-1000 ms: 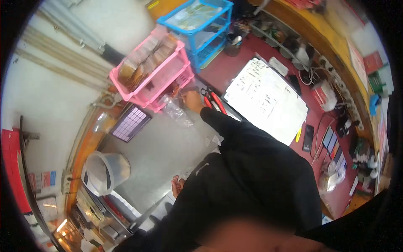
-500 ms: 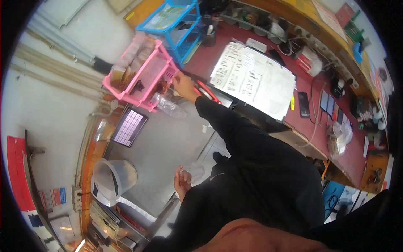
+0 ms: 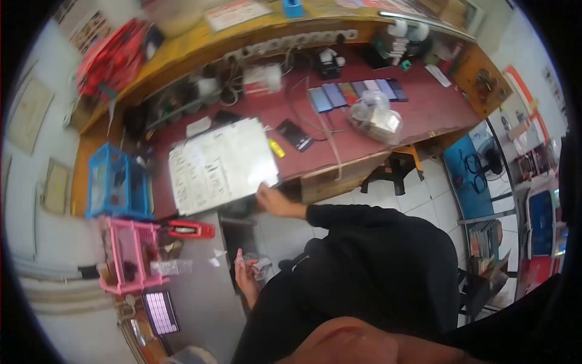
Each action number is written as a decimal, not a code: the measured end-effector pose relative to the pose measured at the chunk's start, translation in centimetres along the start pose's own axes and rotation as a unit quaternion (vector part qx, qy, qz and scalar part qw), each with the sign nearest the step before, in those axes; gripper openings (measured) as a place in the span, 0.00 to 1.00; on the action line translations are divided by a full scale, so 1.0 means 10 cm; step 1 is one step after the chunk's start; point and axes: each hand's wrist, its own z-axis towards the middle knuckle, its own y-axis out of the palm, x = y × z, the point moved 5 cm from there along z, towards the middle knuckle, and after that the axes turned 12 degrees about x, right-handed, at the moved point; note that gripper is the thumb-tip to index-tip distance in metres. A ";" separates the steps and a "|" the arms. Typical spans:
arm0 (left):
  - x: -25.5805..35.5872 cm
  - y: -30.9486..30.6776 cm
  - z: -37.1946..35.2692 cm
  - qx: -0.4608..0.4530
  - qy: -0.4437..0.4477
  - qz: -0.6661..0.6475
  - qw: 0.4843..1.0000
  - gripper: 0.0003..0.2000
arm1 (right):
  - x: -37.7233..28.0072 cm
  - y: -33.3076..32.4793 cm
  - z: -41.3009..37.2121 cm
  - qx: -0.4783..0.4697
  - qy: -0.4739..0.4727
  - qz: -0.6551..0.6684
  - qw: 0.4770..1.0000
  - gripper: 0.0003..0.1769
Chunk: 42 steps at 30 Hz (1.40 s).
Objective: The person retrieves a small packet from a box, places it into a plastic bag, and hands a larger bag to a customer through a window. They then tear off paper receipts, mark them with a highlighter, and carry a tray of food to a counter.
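Note:
My right hand is at the lower right corner of a white board covered with handwriting, on the near edge of the red desk. Its fingers are bunched together; anything inside them is hidden. Lower down, my left hand is half curled with the palm turned up, beside the grey table's edge. A clear plastic bag is in its fingers, partly blurred. A red stapler-like tool lies on the grey table, left of both hands.
A pink rack and a blue rack stand at the left. A tablet lies on the grey table. The red desk carries a black phone, several phones in a row and a plastic-wrapped bundle. A stool stands below.
My right hand has left the pink rack and come to the white board's corner. The view has swung right along the desk. My left hand stays low with the plastic.

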 end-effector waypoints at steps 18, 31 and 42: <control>-1.28 5.56 0.63 -0.280 -0.225 0.029 0.933 0.24 | 0.65 -5.30 2.11 0.016 0.014 -0.300 0.954 0.13; -1.81 6.50 0.93 -0.237 -0.276 -0.027 0.931 0.11 | 0.92 -5.38 1.84 -0.012 0.120 -0.023 0.992 0.10; -1.93 6.43 0.91 -0.176 -0.177 0.203 0.947 0.13 | 0.71 -5.34 1.96 -0.116 -0.048 -0.137 0.983 0.11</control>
